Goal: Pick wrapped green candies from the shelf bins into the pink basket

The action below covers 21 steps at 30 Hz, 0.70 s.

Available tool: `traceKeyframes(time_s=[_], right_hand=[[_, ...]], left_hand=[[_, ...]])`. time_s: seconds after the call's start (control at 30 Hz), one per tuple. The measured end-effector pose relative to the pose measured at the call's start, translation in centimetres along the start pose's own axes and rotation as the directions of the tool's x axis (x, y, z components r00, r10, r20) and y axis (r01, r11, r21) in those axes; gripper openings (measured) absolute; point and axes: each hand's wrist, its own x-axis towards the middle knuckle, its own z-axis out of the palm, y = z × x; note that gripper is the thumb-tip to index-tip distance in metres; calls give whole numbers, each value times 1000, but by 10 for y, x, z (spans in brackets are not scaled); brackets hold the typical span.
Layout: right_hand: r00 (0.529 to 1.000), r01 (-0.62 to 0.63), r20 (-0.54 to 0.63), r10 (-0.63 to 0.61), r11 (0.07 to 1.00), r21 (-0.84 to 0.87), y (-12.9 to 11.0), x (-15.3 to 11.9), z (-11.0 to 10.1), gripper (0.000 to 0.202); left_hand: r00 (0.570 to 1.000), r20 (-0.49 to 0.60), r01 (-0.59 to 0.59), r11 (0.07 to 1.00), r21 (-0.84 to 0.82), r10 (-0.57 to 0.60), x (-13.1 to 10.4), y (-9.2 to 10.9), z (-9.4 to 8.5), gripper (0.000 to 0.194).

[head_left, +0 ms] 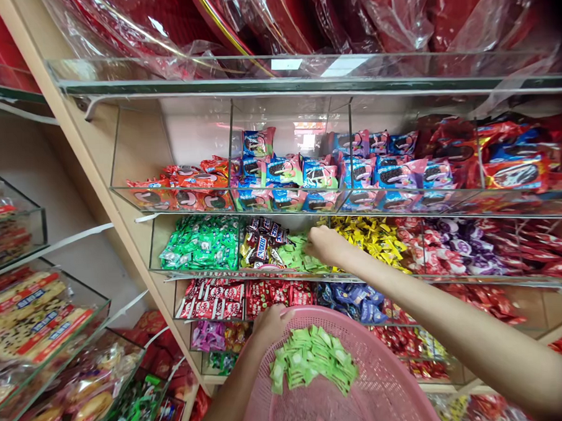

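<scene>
My left hand [271, 327] is closed on the rim of a pink plastic basket [390, 367], which is perforated and tilted towards me. A heap of small light green candy packets [313, 358] lies in the basket. My right hand [326, 244] is in a glass shelf compartment, its fingers curled down by more light green packets [296, 254]. What its fingers hold, if anything, is hidden. Beside these packets lie dark brown Snickers bars [261, 248]. Yellow-wrapped candies [370, 237] lie just right of my right hand.
Green-wrapped candies [201, 244] fill the compartment at left. Packaged cookies [326, 174] line the shelf above. Below are red-and-white packets [215, 300] and blue-wrapped candies [352, 300]. Glass shelf edges [303, 85] and a wooden upright [77, 132] frame the compartments.
</scene>
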Motion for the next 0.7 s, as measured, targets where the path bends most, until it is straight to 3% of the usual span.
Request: traceKeyframes(time_s=[0.23,0.7], right_hand=[[994,-36,105,34,999,16,-8,-3,10,30],[999,31,-25,-30,999,21,-3,2,16,30]], left_hand=[[1000,18,-10,999,41,9,-3,4,-3,45],[1000,22,0,1000,11,0,-1,0,4,48]])
